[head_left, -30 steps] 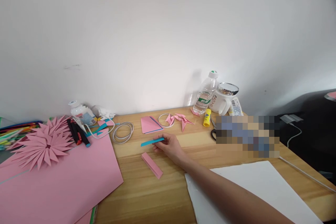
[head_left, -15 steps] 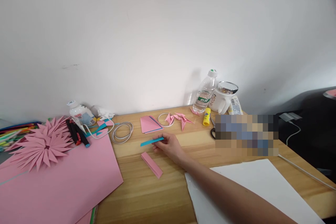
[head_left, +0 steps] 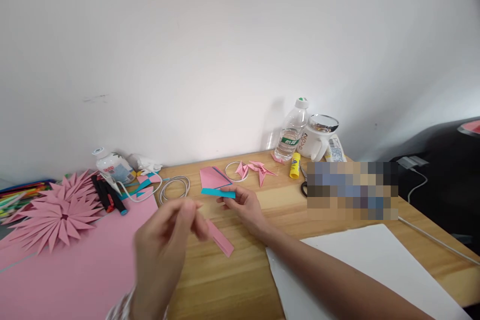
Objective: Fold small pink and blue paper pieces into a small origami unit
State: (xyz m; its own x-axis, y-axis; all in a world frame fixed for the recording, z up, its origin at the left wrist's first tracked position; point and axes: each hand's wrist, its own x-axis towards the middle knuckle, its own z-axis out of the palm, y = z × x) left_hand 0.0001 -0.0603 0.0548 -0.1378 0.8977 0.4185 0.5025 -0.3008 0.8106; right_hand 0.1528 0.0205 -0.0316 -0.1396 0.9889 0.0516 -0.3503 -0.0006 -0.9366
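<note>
Between the thumb and fingers of my right hand [head_left: 242, 207], a narrow blue folded paper strip [head_left: 215, 193] is held just above the table, its length pointing left. My left hand [head_left: 168, 240] is in the air nearer to me, left of the strip and not touching it. Its fingers are half curled, slightly blurred and apart from the thumb, with nothing visible in them. Below the strip lies a folded pink paper strip [head_left: 222, 241], its upper end partly hidden by my left hand. Behind the blue strip rests a stack of pink and blue paper pieces [head_left: 213, 177].
Pink folded stars [head_left: 64, 215], markers [head_left: 108, 192] and large pink sheets [head_left: 101, 260] lie left, beside a coiled cable [head_left: 174, 189]. Behind are pink folded pieces [head_left: 260, 170], a glue stick [head_left: 295, 166], water bottle [head_left: 291, 132], mug [head_left: 318, 140] and scissors [head_left: 304, 189]. White board [head_left: 360, 265] lies right.
My left hand has come into view from below, left of the strip. My right hand still holds the blue strip, which is now turned more level and shows a wider face.
</note>
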